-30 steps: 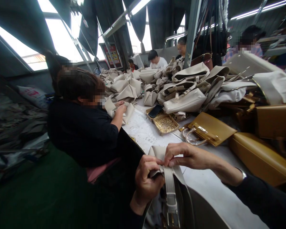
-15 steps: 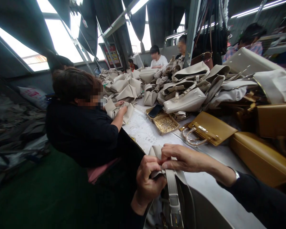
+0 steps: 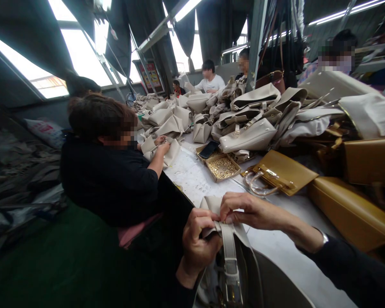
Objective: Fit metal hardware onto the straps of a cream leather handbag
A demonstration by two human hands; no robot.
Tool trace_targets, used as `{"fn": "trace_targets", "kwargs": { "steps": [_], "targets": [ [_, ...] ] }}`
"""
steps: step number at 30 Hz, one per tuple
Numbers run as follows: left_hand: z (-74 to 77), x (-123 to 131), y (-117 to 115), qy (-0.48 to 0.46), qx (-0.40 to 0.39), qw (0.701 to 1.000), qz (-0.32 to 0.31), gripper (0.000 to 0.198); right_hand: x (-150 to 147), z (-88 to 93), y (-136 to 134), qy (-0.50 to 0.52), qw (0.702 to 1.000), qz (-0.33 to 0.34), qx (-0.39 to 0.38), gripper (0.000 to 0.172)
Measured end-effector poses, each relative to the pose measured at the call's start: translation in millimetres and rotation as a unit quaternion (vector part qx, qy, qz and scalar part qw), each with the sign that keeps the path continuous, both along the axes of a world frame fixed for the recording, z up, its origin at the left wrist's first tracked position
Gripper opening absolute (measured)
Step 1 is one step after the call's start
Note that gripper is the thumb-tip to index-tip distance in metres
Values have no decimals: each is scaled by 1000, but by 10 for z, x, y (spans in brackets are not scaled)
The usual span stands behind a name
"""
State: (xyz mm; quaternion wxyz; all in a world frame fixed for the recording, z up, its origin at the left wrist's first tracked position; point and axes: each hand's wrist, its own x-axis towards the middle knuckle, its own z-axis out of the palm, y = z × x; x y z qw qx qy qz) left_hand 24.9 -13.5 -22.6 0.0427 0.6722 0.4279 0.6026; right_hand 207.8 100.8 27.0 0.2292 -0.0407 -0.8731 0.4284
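Note:
A light beige handbag (image 3: pixel 272 273) with a buckled strap (image 3: pixel 230 252) lies at the front edge of the table, its opening toward me. My left hand (image 3: pixel 200 235) is closed round the bag's edge beside the strap's top end, thumb inside. My right hand (image 3: pixel 247 209) pinches at the same spot from the other side, its fingertips on a small gold stud (image 3: pixel 224 221) at the strap. The fingers partly cover the stud, and I cannot see how deep it sits. A metal buckle (image 3: pixel 233 291) hangs lower on the strap.
Beyond my hands stands a shallow cardboard box (image 3: pixel 223 167) of gold studs, a dark phone (image 3: pixel 209 149) beside it. Mustard handbags (image 3: pixel 285 171) lie at right; beige bags (image 3: pixel 248 134) are heaped behind. A co-worker in black (image 3: pixel 109 179) sits close at left, handling a beige bag.
My right fingertips have shifted slightly and lifted apart a little, so a gold stud now shows at the strap. My left hand keeps its hold on the bag.

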Motion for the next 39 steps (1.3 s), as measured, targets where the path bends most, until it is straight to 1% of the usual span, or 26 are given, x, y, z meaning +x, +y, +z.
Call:
{"fn": "trace_targets", "kwargs": {
  "steps": [5,8,10,13,18,20,22,24,26,27,29,31,35,39],
  "targets": [
    [-17,-6,18,5,-1,1000,15,22,-44,41,-62,-16,993,-15,119,26],
    [-36,-14,31,3,-3,1000,17,23,-73,63,-72,-41,988,-21,149,26],
    [-45,-16,38,2,-5,1000,18,24,-96,67,-59,-57,989,-21,135,27],
    [-60,-17,45,6,-6,1000,19,25,-136,47,-20,-72,994,-9,86,29],
    [-78,-19,44,13,-8,1000,23,26,-201,-55,46,-90,996,9,19,37],
    [-82,-31,43,12,-12,1000,21,25,-213,-99,58,-95,996,-1,3,43],
    [-93,-52,43,1,-17,1000,14,26,-208,-134,57,-73,996,-26,-32,49],
    [-114,-79,44,-14,-23,1000,5,27,-186,-156,46,-23,995,-49,-87,51],
    [-142,-102,44,-24,-28,999,-1,28,-153,-168,26,28,990,-48,-130,46],
    [-156,-110,45,-26,-29,999,0,29,-135,-174,15,44,989,-42,-138,41],
    [-177,-118,49,-28,-29,999,3,30,-106,-187,-7,60,989,-30,-135,31],
    [-186,-117,57,-27,-27,999,3,29,-93,-205,-24,65,989,-32,-126,24],
    [-175,-103,76,-25,-27,999,3,29,-115,-238,-32,61,990,-50,-115,19],
    [-152,-84,75,-7,-25,1000,13,29,-141,-232,-20,62,996,-41,-57,17]
  ]
}}
